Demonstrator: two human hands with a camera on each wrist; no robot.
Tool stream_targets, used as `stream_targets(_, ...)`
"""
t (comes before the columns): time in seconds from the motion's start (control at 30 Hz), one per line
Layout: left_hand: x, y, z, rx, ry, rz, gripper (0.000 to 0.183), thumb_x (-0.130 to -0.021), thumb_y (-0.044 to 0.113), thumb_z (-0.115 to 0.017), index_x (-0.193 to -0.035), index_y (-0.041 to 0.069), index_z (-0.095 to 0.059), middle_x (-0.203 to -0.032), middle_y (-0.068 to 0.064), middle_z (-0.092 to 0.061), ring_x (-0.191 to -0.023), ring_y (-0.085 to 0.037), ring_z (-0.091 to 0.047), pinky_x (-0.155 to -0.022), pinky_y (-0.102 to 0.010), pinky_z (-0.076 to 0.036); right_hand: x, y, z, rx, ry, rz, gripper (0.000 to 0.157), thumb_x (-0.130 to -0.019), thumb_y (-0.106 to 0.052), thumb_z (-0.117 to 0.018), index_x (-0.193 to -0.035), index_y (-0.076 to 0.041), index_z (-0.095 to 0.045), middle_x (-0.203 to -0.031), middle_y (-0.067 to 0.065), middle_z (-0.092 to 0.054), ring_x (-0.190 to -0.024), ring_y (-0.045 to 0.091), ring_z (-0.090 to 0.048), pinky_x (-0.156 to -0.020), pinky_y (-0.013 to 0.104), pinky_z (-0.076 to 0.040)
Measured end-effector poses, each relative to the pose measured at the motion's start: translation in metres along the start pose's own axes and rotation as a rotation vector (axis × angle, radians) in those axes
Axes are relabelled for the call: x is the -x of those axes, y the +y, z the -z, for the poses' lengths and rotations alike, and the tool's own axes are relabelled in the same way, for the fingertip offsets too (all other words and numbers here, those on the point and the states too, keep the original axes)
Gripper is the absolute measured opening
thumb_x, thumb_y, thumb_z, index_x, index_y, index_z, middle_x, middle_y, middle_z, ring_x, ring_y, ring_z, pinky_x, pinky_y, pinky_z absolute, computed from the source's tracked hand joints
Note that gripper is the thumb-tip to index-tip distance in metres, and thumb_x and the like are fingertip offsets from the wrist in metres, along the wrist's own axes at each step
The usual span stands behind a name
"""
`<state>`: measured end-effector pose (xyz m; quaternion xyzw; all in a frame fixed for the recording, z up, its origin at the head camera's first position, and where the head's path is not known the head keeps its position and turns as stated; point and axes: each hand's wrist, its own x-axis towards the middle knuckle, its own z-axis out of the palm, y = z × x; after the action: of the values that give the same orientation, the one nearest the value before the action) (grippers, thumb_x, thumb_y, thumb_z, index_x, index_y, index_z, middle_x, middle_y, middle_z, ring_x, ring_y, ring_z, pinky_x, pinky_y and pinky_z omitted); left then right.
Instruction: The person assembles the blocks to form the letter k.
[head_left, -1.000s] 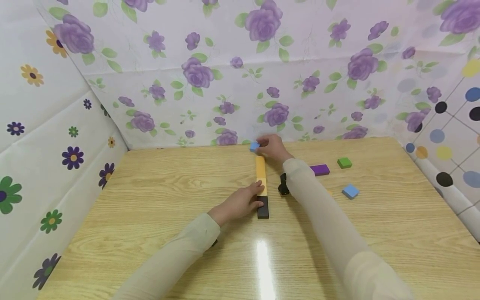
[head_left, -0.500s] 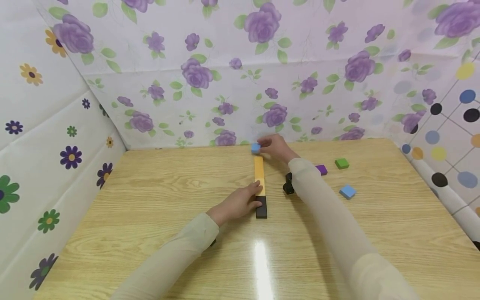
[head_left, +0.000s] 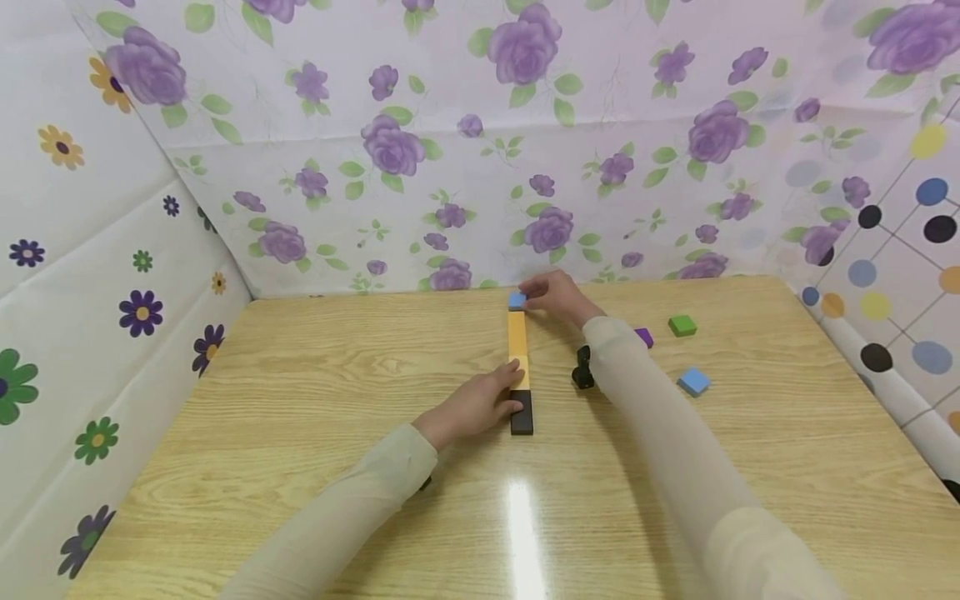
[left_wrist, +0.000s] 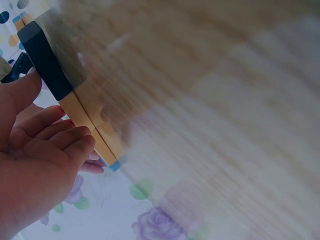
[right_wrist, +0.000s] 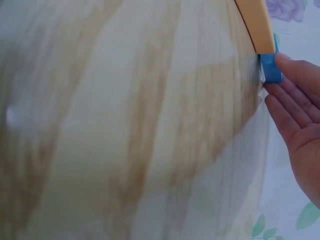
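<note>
A straight row of flat toy blocks runs away from me in the head view: a black block [head_left: 522,423], a light yellow block [head_left: 523,383], an orange block [head_left: 517,332] and a small blue block [head_left: 517,301] at the far end. My left hand [head_left: 474,406] rests on the row, its thumb at the black block and its fingers over the yellow one. My right hand [head_left: 561,297] pinches the blue block by its right side. In the right wrist view, that blue block [right_wrist: 271,68] sits right against the end of the orange block [right_wrist: 257,25].
To the right on the wooden table [head_left: 360,358] lie a green block [head_left: 682,325], another blue block [head_left: 694,382] and a purple block [head_left: 643,337], partly hidden by my right sleeve. A flowered cloth [head_left: 420,208] stands behind the table's far edge.
My right hand has brought the blue block slightly right and nearer to me, from beyond the orange block to its end, in line with the row. My left hand stays in place.
</note>
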<state>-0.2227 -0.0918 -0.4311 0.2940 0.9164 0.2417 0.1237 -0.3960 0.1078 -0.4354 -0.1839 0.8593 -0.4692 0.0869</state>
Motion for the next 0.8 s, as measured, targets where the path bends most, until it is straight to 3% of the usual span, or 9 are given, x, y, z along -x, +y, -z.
stream_targets(0.57,0.0009,0.0018,0.0015,-0.005,-0.002,-0.007,0.054,-0.098,0.022,-0.057,-0.144,-0.001,-0.040,-0.154,-0.017,-0.028,-0.140,-0.029,-0.030,-0.114,-0.039,-0.029,0.0004,-0.0019,-0.0005,0.055,-0.059,0.004,0.037,-0.092,-0.005,-0.065,-0.127,0.001,-0.060,-0.124,0.018,-0.062,-0.116,0.031,-0.057,-0.098,0.041,-0.048)
stream_targets(0.8,0.0008,0.0015,0.0013,-0.010,-0.003,-0.008,0.055,-0.098,0.023,-0.057,-0.144,-0.002,-0.040,-0.154,-0.017,-0.028,-0.140,-0.029,-0.030,-0.114,-0.038,-0.029,0.0005,-0.0012,-0.0052,0.038,-0.009,0.018,0.033,-0.093,-0.009,-0.064,-0.124,0.002,-0.062,-0.123,0.018,-0.063,-0.114,0.031,-0.058,-0.099,0.041,-0.047)
